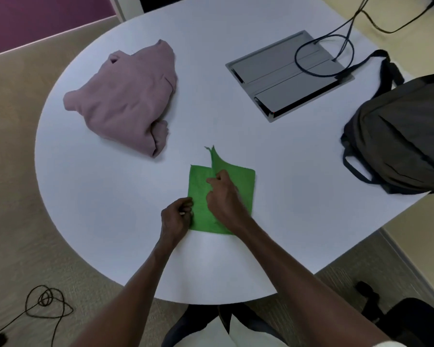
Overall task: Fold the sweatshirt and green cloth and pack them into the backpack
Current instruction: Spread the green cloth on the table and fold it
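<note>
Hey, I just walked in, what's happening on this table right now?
A person is folding a green cloth on the white table. The right hand pinches a raised flap of the cloth, and the left hand grips its left edge. A pink sweatshirt lies roughly folded at the far left. The dark backpack sits at the right edge, with nothing visibly packed yet.

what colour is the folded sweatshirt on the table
The sweatshirt is a dusty pink-mauve, plain, seen in the head view.

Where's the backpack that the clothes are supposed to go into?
In the head view the dark backpack lies at the table's right edge, just right of the grey cable hatch, far from the green cloth.
</note>
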Demonstrator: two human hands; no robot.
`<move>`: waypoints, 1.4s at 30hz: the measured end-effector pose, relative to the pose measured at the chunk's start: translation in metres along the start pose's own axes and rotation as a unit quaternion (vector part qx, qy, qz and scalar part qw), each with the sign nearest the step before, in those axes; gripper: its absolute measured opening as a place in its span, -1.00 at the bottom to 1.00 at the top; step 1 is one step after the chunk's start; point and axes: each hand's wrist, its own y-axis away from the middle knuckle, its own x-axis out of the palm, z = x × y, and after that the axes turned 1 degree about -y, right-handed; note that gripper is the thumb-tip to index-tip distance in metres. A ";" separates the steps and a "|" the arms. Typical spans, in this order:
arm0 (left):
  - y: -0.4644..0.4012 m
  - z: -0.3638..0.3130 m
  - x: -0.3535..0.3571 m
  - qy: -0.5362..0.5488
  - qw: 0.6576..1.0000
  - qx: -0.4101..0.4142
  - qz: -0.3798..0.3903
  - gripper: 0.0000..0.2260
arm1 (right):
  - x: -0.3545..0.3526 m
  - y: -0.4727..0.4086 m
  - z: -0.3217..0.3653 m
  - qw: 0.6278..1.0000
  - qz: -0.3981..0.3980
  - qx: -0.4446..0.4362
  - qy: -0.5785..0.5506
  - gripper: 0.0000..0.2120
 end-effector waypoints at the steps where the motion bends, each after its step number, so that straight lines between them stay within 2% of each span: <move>1: -0.001 0.000 -0.002 0.011 1.000 -0.006 0.004 -0.65 | 0.009 -0.001 0.004 1.000 0.017 -0.001 0.012 -0.79; 4: -0.004 -0.001 -0.007 0.040 0.998 -0.026 0.027 -0.64 | 0.035 -0.003 0.012 0.997 0.066 -0.008 0.050 -0.94; 6: -0.006 -0.004 -0.012 0.061 0.996 -0.053 0.043 -0.64 | 0.052 -0.005 0.012 0.995 0.077 -0.014 0.064 -0.92; 9: -0.011 -0.003 -0.018 0.105 0.986 -0.105 0.080 -0.66 | 0.072 -0.008 0.009 0.995 0.085 -0.013 0.047 -0.80; 12: -0.019 0.002 -0.024 0.188 0.963 -0.140 0.136 -0.77 | 0.085 -0.005 0.006 0.994 0.093 -0.030 0.050 -0.45; 14: -0.022 0.004 -0.025 0.235 0.946 -0.159 0.158 -0.77 | 0.088 -0.001 0.005 0.997 0.075 -0.026 0.024 -0.33; 18: -0.029 0.006 -0.023 0.250 0.935 -0.179 0.178 -0.73 | 0.094 0.005 0.007 0.999 0.012 -0.035 -0.019 -0.39; 22: -0.033 0.008 -0.023 0.227 0.943 -0.176 0.166 -0.80 | 0.103 0.018 0.009 0.997 0.020 -0.044 -0.065 -0.38; 24: -0.033 0.007 -0.021 0.192 0.960 -0.156 0.134 -0.88 | 0.102 0.023 0.001 0.992 0.022 -0.018 -0.123 -0.43; 26: -0.031 0.003 -0.019 0.118 0.982 -0.120 0.085 -0.85 | 0.096 0.025 -0.014 0.989 0.000 0.000 -0.146 -0.52; 29: -0.026 0.001 -0.017 0.059 0.996 -0.060 0.041 -0.76 | 0.086 0.028 -0.039 0.994 -0.034 -0.017 -0.101 -0.77; 31: -0.023 0.004 -0.016 0.022 0.999 -0.017 0.017 -0.68 | 0.081 0.029 -0.051 0.997 -0.013 -0.048 -0.064 -0.85; 34: -0.016 0.008 -0.016 -0.019 1.000 0.022 -0.005 -0.64 | 0.079 0.029 -0.060 0.995 0.036 -0.082 -0.042 -0.87; 39: 0.001 0.015 -0.014 -0.096 0.988 0.119 0.022 -0.73 | 0.083 0.031 -0.066 0.991 0.032 -0.127 -0.015 -0.84; 42: 0.006 0.017 -0.013 -0.142 0.981 0.130 0.021 -0.73 | 0.079 0.032 -0.069 0.991 0.044 -0.129 -0.013 -0.80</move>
